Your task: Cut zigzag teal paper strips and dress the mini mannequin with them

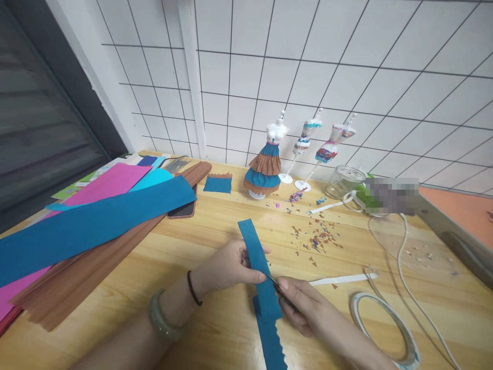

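My left hand (pixel 230 264) pinches a narrow blue crepe paper strip (pixel 251 239) between thumb and fingers, above the wooden table. The strip runs down toward the front edge of the view, folded over partway, and its lower right edge is cut in zigzags. In my right hand (pixel 306 306) is a pair of small dark scissors (pixel 285 297), with the blades at the strip's right edge close to my left thumb. My fingers mostly cover the scissors' handles.
Blue (pixel 115 216), pink and brown paper sheets lie at left over a phone (pixel 183 209). A dress form in a paper skirt (pixel 264 172) stands at the back, beside two other forms. Paper scraps (pixel 319 239), a glass jar (pixel 344 182) and a tape roll (pixel 356 313) are at right.
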Demonstrator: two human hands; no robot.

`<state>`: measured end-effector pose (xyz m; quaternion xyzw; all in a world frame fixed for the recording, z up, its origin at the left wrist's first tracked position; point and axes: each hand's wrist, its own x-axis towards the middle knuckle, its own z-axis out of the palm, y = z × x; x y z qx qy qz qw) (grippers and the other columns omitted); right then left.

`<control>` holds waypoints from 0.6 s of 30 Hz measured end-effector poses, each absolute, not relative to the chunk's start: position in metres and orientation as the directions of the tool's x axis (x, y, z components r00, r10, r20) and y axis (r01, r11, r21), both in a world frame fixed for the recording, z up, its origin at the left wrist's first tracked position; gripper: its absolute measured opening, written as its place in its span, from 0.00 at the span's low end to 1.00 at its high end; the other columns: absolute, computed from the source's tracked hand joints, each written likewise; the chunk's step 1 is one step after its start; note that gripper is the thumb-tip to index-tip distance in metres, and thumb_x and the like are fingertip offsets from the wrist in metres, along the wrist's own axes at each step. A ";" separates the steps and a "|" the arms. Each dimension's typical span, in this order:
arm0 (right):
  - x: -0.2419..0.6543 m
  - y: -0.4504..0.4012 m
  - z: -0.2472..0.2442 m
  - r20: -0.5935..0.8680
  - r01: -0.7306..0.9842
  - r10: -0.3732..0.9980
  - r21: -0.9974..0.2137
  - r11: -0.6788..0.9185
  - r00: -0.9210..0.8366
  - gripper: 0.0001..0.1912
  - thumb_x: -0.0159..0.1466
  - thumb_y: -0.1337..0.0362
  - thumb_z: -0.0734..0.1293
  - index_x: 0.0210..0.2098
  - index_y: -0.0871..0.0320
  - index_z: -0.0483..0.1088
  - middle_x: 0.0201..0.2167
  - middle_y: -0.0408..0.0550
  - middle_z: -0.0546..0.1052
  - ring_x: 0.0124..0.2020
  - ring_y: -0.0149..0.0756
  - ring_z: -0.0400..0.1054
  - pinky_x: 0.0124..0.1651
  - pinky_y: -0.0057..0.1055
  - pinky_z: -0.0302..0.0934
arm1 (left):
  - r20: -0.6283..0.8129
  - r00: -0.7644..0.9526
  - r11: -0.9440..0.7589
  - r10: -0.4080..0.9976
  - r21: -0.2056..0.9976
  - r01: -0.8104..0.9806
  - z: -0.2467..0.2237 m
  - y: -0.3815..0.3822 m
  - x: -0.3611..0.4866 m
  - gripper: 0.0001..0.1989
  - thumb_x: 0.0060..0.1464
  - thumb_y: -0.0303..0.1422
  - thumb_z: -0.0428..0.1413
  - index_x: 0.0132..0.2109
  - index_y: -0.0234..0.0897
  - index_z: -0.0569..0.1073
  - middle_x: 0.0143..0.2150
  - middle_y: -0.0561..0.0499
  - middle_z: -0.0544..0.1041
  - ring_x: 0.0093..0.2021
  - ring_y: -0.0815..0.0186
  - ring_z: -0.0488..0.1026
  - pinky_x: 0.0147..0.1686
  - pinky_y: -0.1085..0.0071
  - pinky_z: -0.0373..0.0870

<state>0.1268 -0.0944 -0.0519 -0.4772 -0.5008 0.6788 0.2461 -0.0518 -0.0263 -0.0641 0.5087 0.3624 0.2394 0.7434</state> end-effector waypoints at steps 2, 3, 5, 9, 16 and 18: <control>0.125 -0.094 -0.050 -0.406 0.131 0.814 -0.912 -0.388 -0.415 0.23 0.60 0.44 0.56 0.21 0.56 0.54 0.12 0.32 0.49 0.15 0.24 0.39 0.18 0.27 0.33 | -0.299 0.620 0.367 0.725 0.930 0.020 -0.063 -0.027 -0.053 0.25 0.34 0.27 0.64 0.44 0.33 0.71 0.30 0.53 0.75 0.32 0.67 0.70 0.37 0.69 0.64; 0.124 -0.094 -0.050 -0.408 0.126 0.814 -0.911 -0.393 -0.413 0.23 0.60 0.44 0.56 0.22 0.56 0.55 0.12 0.32 0.49 0.14 0.24 0.39 0.18 0.27 0.34 | -0.299 0.619 0.365 0.726 0.931 0.021 -0.063 -0.027 -0.053 0.25 0.34 0.27 0.64 0.44 0.33 0.71 0.30 0.53 0.75 0.32 0.67 0.70 0.37 0.69 0.64; 0.124 -0.094 -0.049 -0.409 0.123 0.818 -0.911 -0.395 -0.403 0.23 0.59 0.44 0.57 0.22 0.56 0.55 0.13 0.32 0.49 0.15 0.24 0.39 0.18 0.27 0.34 | -0.296 0.621 0.363 0.726 0.931 0.020 -0.063 -0.028 -0.053 0.25 0.35 0.26 0.64 0.44 0.33 0.71 0.30 0.53 0.75 0.32 0.68 0.70 0.36 0.69 0.64; 0.124 -0.094 -0.050 -0.411 0.135 0.813 -0.910 -0.391 -0.413 0.23 0.60 0.44 0.57 0.22 0.56 0.54 0.13 0.32 0.48 0.15 0.24 0.39 0.18 0.27 0.34 | -0.294 0.624 0.356 0.724 0.934 0.027 -0.063 -0.029 -0.053 0.24 0.36 0.26 0.64 0.45 0.33 0.70 0.31 0.53 0.75 0.32 0.68 0.70 0.37 0.70 0.65; 0.128 -0.095 -0.056 -0.387 0.155 0.818 -0.922 -0.356 -0.425 0.22 0.63 0.47 0.53 0.22 0.56 0.55 0.13 0.32 0.49 0.15 0.25 0.40 0.18 0.27 0.34 | -0.279 0.634 0.343 0.721 0.939 0.024 -0.064 -0.027 -0.053 0.25 0.36 0.28 0.64 0.46 0.34 0.70 0.31 0.52 0.75 0.33 0.67 0.71 0.37 0.69 0.64; 0.127 -0.095 -0.055 -0.388 0.146 0.821 -0.921 -0.361 -0.420 0.22 0.62 0.46 0.54 0.22 0.56 0.54 0.13 0.32 0.48 0.15 0.25 0.39 0.18 0.27 0.34 | -0.279 0.639 0.348 0.717 0.937 0.019 -0.065 -0.028 -0.053 0.25 0.36 0.28 0.64 0.46 0.34 0.70 0.31 0.53 0.75 0.33 0.67 0.71 0.37 0.69 0.64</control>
